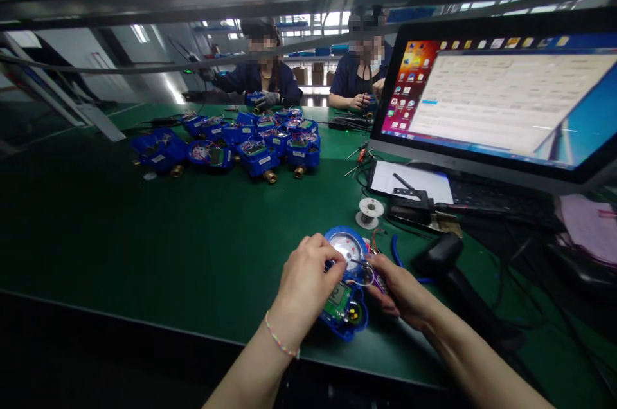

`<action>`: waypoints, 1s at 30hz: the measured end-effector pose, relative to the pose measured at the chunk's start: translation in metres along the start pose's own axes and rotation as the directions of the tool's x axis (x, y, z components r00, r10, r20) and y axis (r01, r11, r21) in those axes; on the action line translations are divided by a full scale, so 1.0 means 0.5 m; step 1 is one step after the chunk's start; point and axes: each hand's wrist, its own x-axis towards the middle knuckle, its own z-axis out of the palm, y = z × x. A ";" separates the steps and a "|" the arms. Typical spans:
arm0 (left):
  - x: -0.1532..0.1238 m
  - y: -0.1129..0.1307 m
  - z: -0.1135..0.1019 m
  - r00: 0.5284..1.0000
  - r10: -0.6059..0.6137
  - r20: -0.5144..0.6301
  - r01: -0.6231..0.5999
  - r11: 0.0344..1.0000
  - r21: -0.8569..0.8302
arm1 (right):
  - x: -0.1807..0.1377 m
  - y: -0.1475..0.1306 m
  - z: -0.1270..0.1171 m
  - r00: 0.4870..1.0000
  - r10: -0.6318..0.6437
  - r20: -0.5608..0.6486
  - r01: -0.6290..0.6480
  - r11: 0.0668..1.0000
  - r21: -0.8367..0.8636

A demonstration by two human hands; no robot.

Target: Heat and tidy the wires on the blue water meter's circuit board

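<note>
One blue water meter (344,314) lies on the green surface (144,235); left hand (306,283) clasps its dial side, right hand (402,293) pinches its right edge.

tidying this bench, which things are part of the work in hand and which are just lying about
In hand: blue meter, held by left hand, right hand at its thin wires.
Lying about: white spool, black scanner, pile of blue meters, monitor, notepad.
</note>
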 end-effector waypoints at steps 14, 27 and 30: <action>-0.016 0.020 0.015 0.999 0.046 -0.002 -0.045 0.990 0.132 | -0.014 0.025 -0.009 0.999 -0.020 0.030 0.017 0.997 0.072; -0.020 0.023 0.022 0.998 0.065 0.003 -0.065 0.987 0.145 | -0.022 0.039 -0.017 0.999 -0.004 0.050 0.000 0.997 0.079; -0.019 0.022 0.023 0.997 0.071 0.005 -0.071 0.989 0.132 | -0.020 0.043 -0.017 0.997 -0.004 0.078 -0.004 0.995 0.102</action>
